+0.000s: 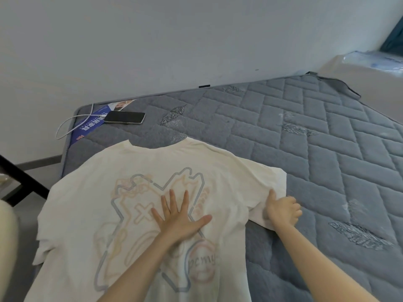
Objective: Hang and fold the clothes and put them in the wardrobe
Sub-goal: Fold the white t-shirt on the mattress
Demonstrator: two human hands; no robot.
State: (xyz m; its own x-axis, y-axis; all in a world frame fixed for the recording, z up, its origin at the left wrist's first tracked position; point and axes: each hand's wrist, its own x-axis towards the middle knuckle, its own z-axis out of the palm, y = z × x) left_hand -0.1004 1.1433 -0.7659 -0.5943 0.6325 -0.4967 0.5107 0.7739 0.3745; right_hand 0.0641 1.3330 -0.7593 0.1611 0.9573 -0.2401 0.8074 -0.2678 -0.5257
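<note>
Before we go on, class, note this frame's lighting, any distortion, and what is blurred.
Head view: soft, even light, no glare; mattress edges bow with wide-angle distortion; the pale shape at the left edge is blurred; the T-shirt print is sharp.

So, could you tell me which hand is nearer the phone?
Left. The left hand presses the T-shirt, below and right of the phone; the right hand grips the sleeve, farther right.

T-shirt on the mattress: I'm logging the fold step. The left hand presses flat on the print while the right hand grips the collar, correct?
Not quite. The right hand grips the sleeve at its hem, not the collar; the head view shows it. The left hand does press flat on the print of the T-shirt, which lies on the mattress.
</note>
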